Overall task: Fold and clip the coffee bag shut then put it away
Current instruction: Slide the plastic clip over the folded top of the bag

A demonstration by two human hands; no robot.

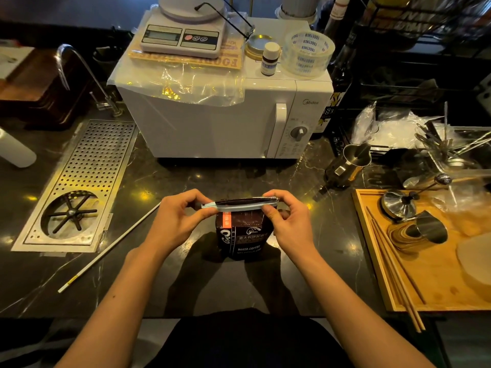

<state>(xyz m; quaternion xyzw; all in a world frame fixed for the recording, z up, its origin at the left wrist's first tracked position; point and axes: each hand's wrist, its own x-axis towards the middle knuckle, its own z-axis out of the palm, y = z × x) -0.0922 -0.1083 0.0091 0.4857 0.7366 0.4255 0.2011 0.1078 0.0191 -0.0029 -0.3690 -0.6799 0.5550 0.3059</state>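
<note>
A dark brown coffee bag (243,239) with white print and an orange label stands upright on the black marble counter, in front of the microwave. Its top edge is pulled flat and slightly agape, showing a pale inner strip. My left hand (176,219) pinches the left end of that top edge. My right hand (288,221) pinches the right end, thumb in front. A long thin white stick (106,248), possibly the bag's clip, lies on the counter to the left of the bag.
A white microwave (220,118) stands behind the bag, carrying a scale (183,35), tape roll and small bottle. A perforated drain tray (79,187) is at left. A wooden tray (425,251) with chopsticks and metal tools is at right, beside a steel pitcher (348,166).
</note>
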